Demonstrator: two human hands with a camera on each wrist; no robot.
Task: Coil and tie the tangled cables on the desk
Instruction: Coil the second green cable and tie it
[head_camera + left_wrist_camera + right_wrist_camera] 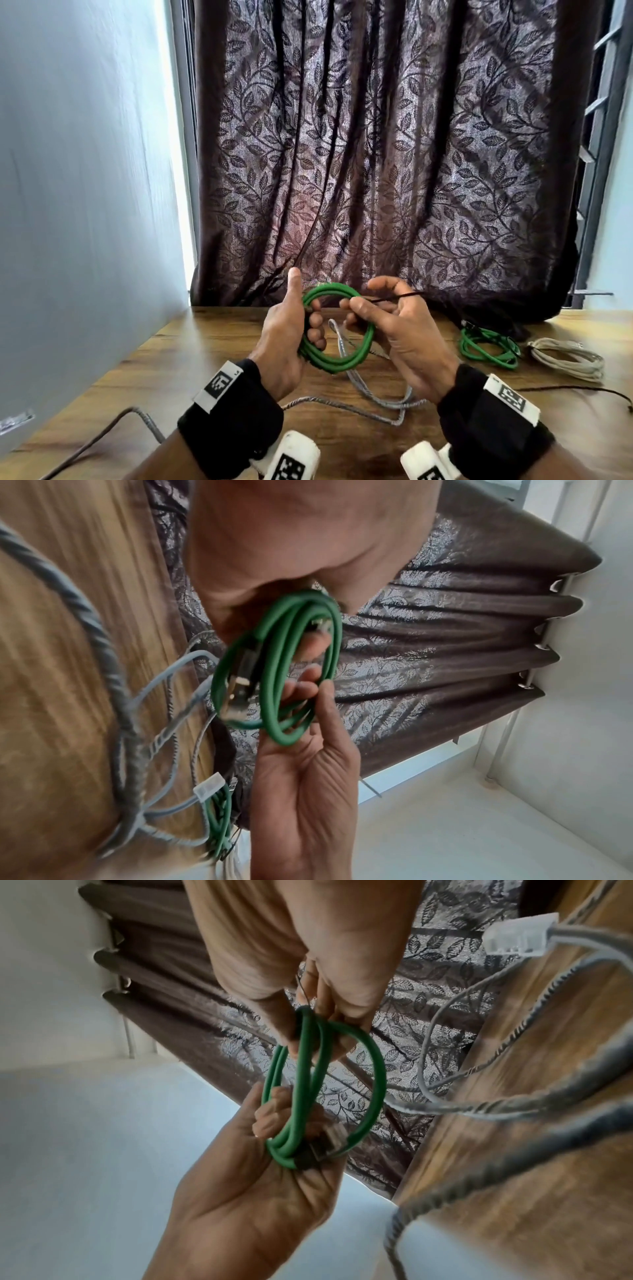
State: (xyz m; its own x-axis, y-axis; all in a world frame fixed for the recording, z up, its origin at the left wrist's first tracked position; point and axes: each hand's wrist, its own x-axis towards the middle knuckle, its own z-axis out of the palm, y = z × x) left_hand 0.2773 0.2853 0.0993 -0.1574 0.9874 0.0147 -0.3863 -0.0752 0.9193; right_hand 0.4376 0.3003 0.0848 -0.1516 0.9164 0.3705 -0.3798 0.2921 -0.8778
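Desk (239, 349) — wooden, before leafy curtain (376, 154)

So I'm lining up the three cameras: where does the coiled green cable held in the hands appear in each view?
Head: the coiled green cable is low and centre, above the desk, between both hands.
Left wrist: the coil is mid-frame, under the left hand, the right hand below it.
Right wrist: the coil is centre, between the two hands.
Shared landmark: the leaf-patterned curtain lies behind it in all views.
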